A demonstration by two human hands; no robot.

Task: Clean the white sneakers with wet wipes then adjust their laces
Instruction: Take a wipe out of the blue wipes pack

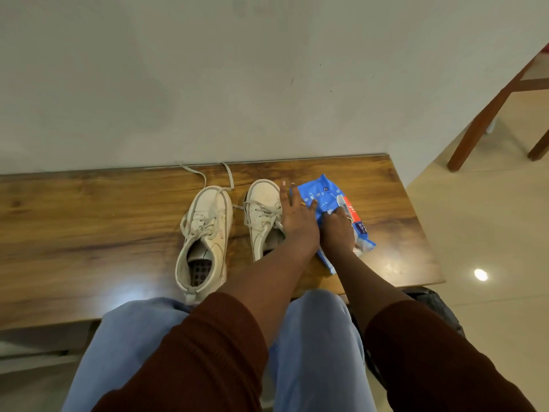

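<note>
We sit at a wooden table (89, 221) set against a pale wall (208, 69), a wooden chair (499, 99) off past its right end. Two white sneakers (205, 236) sit mid-table, toes to the wall, laces loose; the right one (263, 215) is just left of a blue wet wipes pack (323, 200). Our left hand (297, 221) lies flat on the pack's left edge, fingers spread wide, also touching that sneaker's side. Our right hand (338, 227) is on the pack, fingertips pinched narrow on a bit of white wipe (329, 212) at its opening
</note>
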